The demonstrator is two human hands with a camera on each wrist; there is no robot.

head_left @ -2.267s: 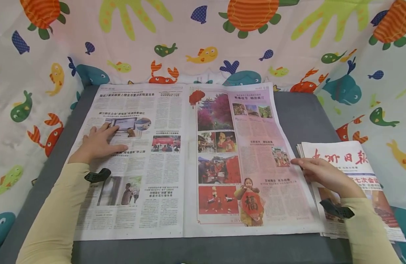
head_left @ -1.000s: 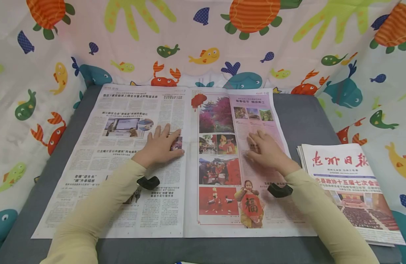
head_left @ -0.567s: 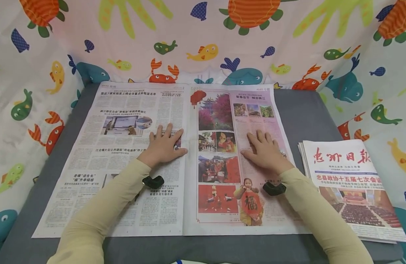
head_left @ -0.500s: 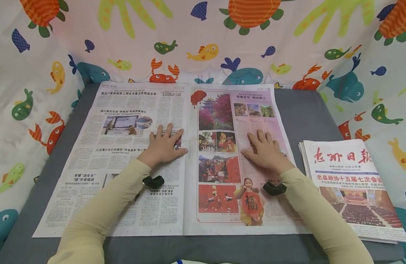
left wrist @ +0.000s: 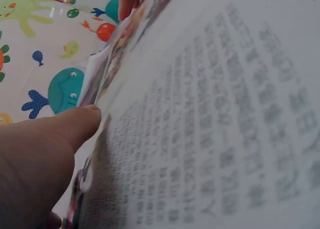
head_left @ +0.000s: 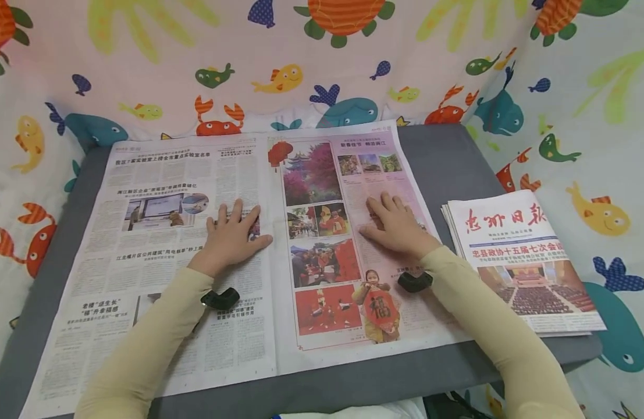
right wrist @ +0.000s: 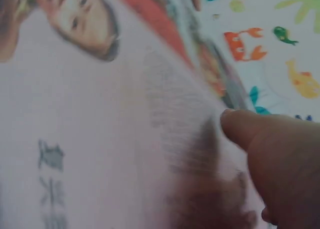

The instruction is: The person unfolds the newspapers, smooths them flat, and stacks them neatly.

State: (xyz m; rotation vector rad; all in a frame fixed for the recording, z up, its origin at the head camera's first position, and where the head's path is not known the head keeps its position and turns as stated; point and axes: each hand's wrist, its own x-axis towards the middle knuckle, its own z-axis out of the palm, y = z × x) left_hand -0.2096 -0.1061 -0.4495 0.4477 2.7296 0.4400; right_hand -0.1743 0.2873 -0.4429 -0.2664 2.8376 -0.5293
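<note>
A newspaper (head_left: 271, 349) lies spread open on the grey table, its centre fold running toward the person. On its left page rests my left hand (head_left: 231, 237), fingers spread, thumb pointing at the fold and covering part of a small photo. My right hand (head_left: 397, 226) rests on the pink right page with fingers extended, right of the column of photos. Both wrist views show a thumb against the printed paper: the left thumb (left wrist: 82, 124) beside dense text, the right thumb (right wrist: 242, 126) over a shadowed text block. Neither hand grips anything.
A folded stack of newspapers (head_left: 515, 256) with a red masthead sits at the table's right side, close to my right forearm. The grey table (head_left: 437, 157) shows behind and in front of the open sheet. A cloth (head_left: 280, 41) printed with sea animals hangs around the back and sides.
Earlier, my left hand lay farther left and my right hand was at the sheet's right edge; both moved inward onto the pages. Lately the hands stay put while the head view turns right.
</note>
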